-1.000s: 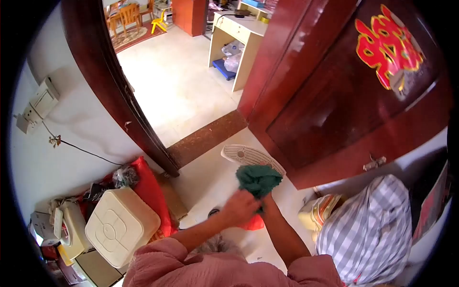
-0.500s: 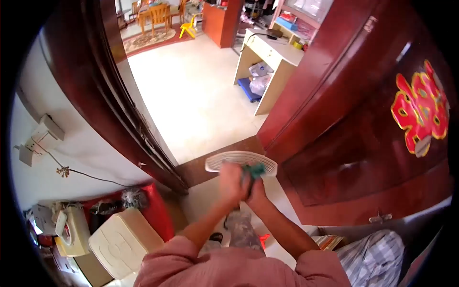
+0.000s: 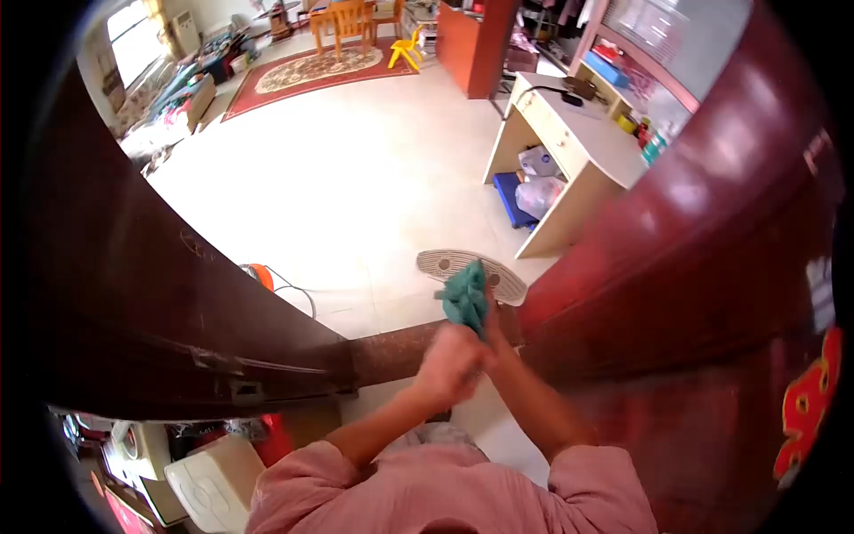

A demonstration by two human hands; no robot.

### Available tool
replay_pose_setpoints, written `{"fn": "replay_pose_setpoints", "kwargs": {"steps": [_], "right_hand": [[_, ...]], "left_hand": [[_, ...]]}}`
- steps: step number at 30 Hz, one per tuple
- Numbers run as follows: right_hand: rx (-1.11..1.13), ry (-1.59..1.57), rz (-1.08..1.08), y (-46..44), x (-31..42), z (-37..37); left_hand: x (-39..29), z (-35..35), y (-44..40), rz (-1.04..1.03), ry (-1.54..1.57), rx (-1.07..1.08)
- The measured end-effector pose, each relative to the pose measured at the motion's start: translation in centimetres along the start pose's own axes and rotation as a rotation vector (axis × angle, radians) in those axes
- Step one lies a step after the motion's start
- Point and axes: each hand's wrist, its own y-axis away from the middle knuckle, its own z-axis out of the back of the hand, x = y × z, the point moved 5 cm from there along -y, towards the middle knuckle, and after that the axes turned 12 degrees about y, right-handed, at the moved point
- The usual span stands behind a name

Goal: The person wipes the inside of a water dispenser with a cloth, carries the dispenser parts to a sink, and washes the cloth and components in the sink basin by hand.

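The green cloth [image 3: 464,298] has moved forward to the doorway threshold [image 3: 391,358], our left hand [image 3: 451,363] clenched on its near end, presumably gathering folds; our right hand [image 3: 492,324] grips unclearly, the ribbed beige plate [image 3: 507,287] just beyond.

A ribbed board [image 3: 445,264] fronts the hands [image 3: 452,363]; open floor [image 3: 320,196] beyond, doorframe [image 3: 213,320] left, door [image 3: 667,294] right

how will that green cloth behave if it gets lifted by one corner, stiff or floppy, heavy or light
The green cloth is probably floppy, since it bunches into loose, uneven folds. It is likely light for its size, as it looks like a small piece of fabric. It seems unlikely to roll: its crumpled outline is irregular rather than round.
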Motion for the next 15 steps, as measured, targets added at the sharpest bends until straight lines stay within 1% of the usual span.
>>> {"fn": "replay_pose_setpoints", "kwargs": {"steps": [1, 2, 3, 4, 5, 7, 8, 9, 10, 11, 13, 14, 15], "right_hand": [[0.07, 0.073, 0.062, -1.7, -2.1, -0.8], [0.137, 0.142, 0.129, -3.3, -3.9, -1.7], [0.137, 0.055, -0.005, -4.4, -4.4, -2.9], [0.129, -0.034, -0.136, -5.5, -4.1, -4.4], [0.077, -0.189, -0.25, -7.2, -0.7, -5.3], [-0.086, -0.52, -0.453, -10.6, 6.6, -7.2], [-0.089, -0.484, -0.471, -14.1, 4.3, -7.3], [-0.102, -0.45, -0.494, -17.0, 2.6, -7.2], [-0.115, -0.302, -0.409, -22.6, 3.1, -7.2], [-0.087, -0.25, -0.47, -25.8, 2.5, -7.8], [-0.021, -0.106, -0.628, -30.7, -0.2, -7.8], [-0.038, -0.175, -0.616, -33.7, -2.9, -8.3], [-0.025, -0.151, -0.621, -36.3, -2.3, -8.6]], "left_hand": [[0.7, -1.1, -0.6, -0.155, -0.022, 0.211], [5.2, -2.0, -0.4, -0.25, -0.118, 0.212], [12.4, -3.3, -2.2, 0.365, -0.408, 0.799], [13.0, 0.9, -5.1, 0.209, -0.343, 0.234], [13.6, 5.8, -6.6, 0.027, -0.269, -0.322], [16.5, 9.7, -10.5, 0.164, -0.469, -0.467], [17.7, 10.2, -11.6, 0.216, -0.425, -0.446], [19.1, 10.1, -11.9, 0.33, -0.382, -0.373], [22.3, 11.0, -14.5, 0.423, -0.327, -0.286], [24.3, 11.3, -15.9, 0.519, -0.28, -0.211], [28.7, 13.9, -17.8, 0.385, -0.202, -0.23], [31.1, 16.2, -19.3, 0.424, -0.075, -0.349], [33.6, 18.8, -20.8, 0.541, 0.07, -0.485]]}}
